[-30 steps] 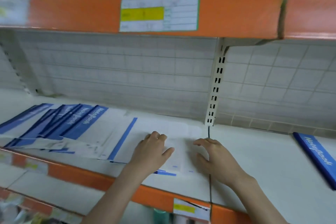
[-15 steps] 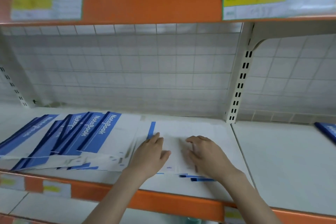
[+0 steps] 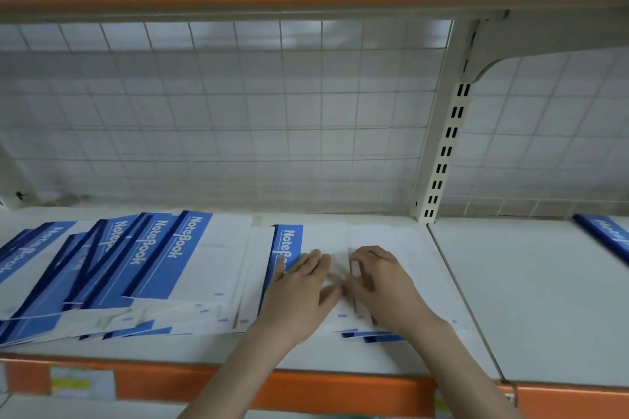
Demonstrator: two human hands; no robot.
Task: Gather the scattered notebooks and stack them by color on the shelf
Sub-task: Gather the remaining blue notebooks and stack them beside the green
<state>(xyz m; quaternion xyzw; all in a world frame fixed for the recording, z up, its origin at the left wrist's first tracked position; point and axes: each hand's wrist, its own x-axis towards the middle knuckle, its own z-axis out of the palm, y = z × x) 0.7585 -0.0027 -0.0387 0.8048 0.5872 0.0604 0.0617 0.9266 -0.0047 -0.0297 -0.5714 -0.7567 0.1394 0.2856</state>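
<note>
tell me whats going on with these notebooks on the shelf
A person is tidying blue-and-white notebooks on a white shelf. Both hands, the left hand and the right hand, rest side by side on a small pile of notebooks near the shelf's middle. To the left lies a fanned-out spread of notebooks, not squared up. One more notebook lies apart at the far right.

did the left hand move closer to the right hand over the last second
Yes. The left hand slid right across the notebook, toward the slotted upright, and now touches the right hand.
</note>
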